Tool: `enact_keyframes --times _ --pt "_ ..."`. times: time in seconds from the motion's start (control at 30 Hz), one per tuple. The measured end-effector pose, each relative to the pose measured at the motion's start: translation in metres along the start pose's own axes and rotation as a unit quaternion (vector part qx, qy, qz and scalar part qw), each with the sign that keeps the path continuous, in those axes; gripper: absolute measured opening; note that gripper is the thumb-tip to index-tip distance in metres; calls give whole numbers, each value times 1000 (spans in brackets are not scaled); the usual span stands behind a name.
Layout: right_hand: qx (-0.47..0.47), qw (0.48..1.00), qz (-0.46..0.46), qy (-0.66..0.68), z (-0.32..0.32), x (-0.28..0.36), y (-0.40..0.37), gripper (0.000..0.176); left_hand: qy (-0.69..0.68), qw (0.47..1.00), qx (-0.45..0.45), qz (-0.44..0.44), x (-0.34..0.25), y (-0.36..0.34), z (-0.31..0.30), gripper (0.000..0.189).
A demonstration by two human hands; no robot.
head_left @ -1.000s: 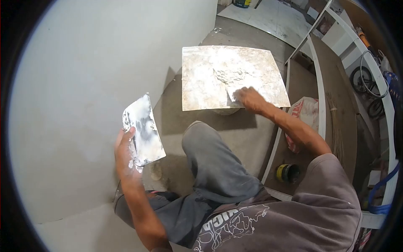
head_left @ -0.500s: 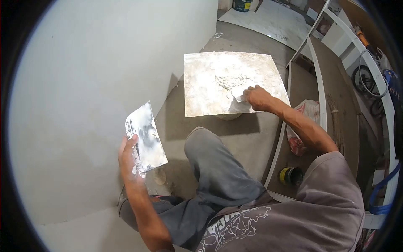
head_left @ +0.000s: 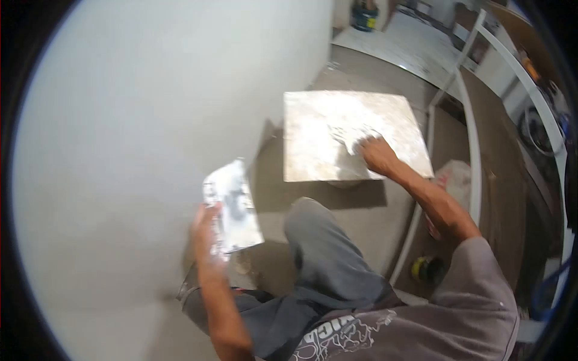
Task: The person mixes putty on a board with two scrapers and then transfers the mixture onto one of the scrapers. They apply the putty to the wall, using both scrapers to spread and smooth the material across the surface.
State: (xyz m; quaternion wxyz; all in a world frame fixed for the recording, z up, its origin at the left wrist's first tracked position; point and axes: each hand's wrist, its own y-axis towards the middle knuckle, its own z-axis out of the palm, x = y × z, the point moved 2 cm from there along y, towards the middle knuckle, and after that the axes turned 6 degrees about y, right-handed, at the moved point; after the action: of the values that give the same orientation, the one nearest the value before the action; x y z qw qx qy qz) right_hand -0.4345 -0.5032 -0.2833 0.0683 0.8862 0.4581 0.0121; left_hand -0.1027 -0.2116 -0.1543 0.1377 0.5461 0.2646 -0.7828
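Note:
My left hand (head_left: 208, 231) is closed on the left edge of a flat rectangular plate (head_left: 236, 207) smeared with white paste, held beside the wall. My right hand (head_left: 376, 154) is closed at a pale board (head_left: 307, 132), over a patch of white paste (head_left: 349, 133). In the earlier frame a small flat scraper shows under its fingers; now the tool is mostly hidden and blurred. The board lies raised above the floor on a support that is largely out of sight.
A smooth pale wall (head_left: 138, 132) fills the left side. On the right stands a white metal frame (head_left: 473, 138) with brown panels, a plastic bag (head_left: 456, 180) and a dark can (head_left: 427, 269) inside. A dark bucket (head_left: 364, 17) stands at the back.
The whole view has shifted, so the board, plate and both hands appear further right and lower. My right hand has moved slightly up on the board, nearer the paste. Both grips look the same.

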Motion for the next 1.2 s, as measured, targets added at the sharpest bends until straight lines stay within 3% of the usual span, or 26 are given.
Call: enact_keyframes --times 0.03,0.07,0.17,0.2,0.3,0.37,0.57,0.73,0.93,1.03,1.2 --pt "132 991 20 4 9 7 3 31 11 1000 -13 19 2 -3 2 37" --pt "16 998 -55 20 39 6 -8 33 26 999 -25 5 9 2 -8 38" --pt "155 987 -30 23 3 7 -3 31 -1 999 -43 -7 1 -2 0 38" --pt "192 979 -13 71 -21 8 3 25 6 999 -36 -3 -7 -8 6 47" --pt "12 998 -27 63 -13 -4 4 16 -47 999 -22 -11 -4 -3 1 34" --pt "-14 999 -19 28 17 -9 -1 18 -54 998 -12 -11 -3 -2 2 34" --pt "123 986 -14 108 -3 -24 -6 42 -76 997 7 -15 0 3 2 33" --pt "-52 997 11 62 22 -26 -13 42 -75 997 10 -10 2 3 0 32" --pt "80 991 -13 107 -5 -29 -18 40 -70 998 2 -4 2 3 2 32" --pt "-20 994 -5 105 15 -50 -16 42 -63 998 -4 -8 -3 0 5 32" --pt "-27 994 -20 108 44 -35 -28 37 -56 998 1 -1 4 3 -3 31"
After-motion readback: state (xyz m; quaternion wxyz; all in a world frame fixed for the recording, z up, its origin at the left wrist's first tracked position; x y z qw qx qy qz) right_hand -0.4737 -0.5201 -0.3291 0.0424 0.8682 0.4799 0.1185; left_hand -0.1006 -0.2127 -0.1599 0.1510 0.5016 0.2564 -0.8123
